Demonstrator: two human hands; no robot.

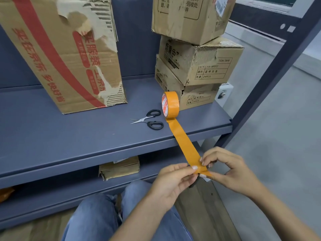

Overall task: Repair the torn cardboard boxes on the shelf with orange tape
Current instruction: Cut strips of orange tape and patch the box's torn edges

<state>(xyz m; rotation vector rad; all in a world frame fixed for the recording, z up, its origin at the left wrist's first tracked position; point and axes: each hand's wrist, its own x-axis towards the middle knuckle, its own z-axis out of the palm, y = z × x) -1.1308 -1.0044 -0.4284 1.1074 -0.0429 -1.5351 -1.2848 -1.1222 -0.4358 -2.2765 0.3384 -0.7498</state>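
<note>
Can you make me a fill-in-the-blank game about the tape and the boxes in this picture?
1. The strip pulled from the tape roll is colored ____.
2. The black-handled ____ lie open on the shelf, left of the roll.
3. The left hand and right hand both pinch the strip's ____ end.
4. The big torn box has ____ printing.

Missing words: orange; scissors; free; red

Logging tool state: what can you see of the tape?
The tape is an orange roll with a red-and-white printed core, standing on edge on the shelf beside the scissors. A strip runs off the shelf's front edge; the left hand and right hand both pinch its end.
</note>
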